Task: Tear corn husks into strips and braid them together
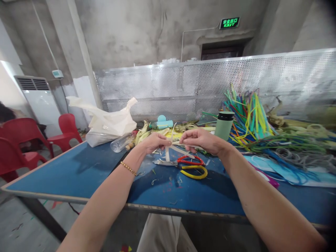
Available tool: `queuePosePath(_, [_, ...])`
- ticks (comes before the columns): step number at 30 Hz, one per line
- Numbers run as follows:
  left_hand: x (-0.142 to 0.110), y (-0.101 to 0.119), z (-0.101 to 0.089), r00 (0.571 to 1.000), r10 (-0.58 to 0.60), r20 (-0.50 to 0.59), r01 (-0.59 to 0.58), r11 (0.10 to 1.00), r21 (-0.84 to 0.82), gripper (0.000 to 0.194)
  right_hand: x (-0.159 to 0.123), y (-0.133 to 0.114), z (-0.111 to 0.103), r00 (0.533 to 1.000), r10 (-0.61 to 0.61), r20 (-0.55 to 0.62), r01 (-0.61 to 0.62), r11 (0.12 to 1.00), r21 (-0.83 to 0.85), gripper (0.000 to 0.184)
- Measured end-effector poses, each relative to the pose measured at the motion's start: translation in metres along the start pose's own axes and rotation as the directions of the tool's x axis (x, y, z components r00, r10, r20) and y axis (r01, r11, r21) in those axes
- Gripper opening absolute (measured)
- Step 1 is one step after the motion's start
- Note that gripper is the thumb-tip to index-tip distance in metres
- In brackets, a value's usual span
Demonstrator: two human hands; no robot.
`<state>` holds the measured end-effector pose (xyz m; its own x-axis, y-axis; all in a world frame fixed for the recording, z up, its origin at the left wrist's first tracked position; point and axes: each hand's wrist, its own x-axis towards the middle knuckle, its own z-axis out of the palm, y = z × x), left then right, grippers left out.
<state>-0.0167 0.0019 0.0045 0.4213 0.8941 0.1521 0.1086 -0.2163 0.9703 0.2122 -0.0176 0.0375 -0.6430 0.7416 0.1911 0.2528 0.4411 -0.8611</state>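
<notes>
Above the blue table, my left hand (154, 142) pinches pale, flat strips (167, 154) between thumb and fingers. The strips look like husk or ribbon and cross one another; one end points up and others hang down. From the other side, my right hand (198, 140) has its fingers closed on a pale strip of the same bundle, close to the left fingertips. Just below both hands, a pair of scissors (194, 171) with one red and one yellow handle lies on the table, its metal blades to the left. Small scraps are scattered around it.
A blue table (78, 175) holds a white plastic bag (110, 120), a clear bottle (122, 142), a green cup (224, 126), bright strips (254, 115), coiled cords (296, 147) and a face mask (262, 162). Behind stands a perforated metal screen (162, 84). Red chairs (25, 136) are at left.
</notes>
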Motion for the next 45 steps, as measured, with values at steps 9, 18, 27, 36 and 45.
queuePosePath(9, [0.000, 0.003, -0.002, 0.995, -0.063, 0.073, 0.077, 0.975, -0.207, 0.018, 0.000, -0.010, 0.004, 0.975, -0.168, -0.142, 0.166, 0.986, -0.025, 0.029])
queuePosePath(18, [0.000, 0.002, -0.001, 0.994, -0.084, 0.066, 0.096, 0.974, -0.207, 0.020, 0.012, -0.002, 0.026, 0.958, -0.169, -0.230, 0.162, 0.985, -0.050, 0.030])
queuePosePath(27, [-0.002, 0.006, 0.003, 0.995, -0.077, 0.069, 0.090, 0.973, -0.213, 0.023, 0.027, 0.012, 0.031, 0.876, -0.277, -0.395, 0.083, 0.893, -0.443, 0.022])
queuePosePath(36, [-0.003, 0.007, 0.004, 0.996, -0.069, 0.058, 0.080, 0.974, -0.213, 0.023, 0.026, 0.012, 0.029, 0.883, -0.230, -0.408, 0.011, 0.881, -0.473, 0.017])
queuePosePath(45, [-0.001, 0.003, 0.003, 0.995, -0.053, 0.086, 0.069, 0.979, -0.194, 0.024, 0.028, 0.017, 0.028, 0.886, -0.274, -0.373, 0.040, 0.849, -0.527, 0.020])
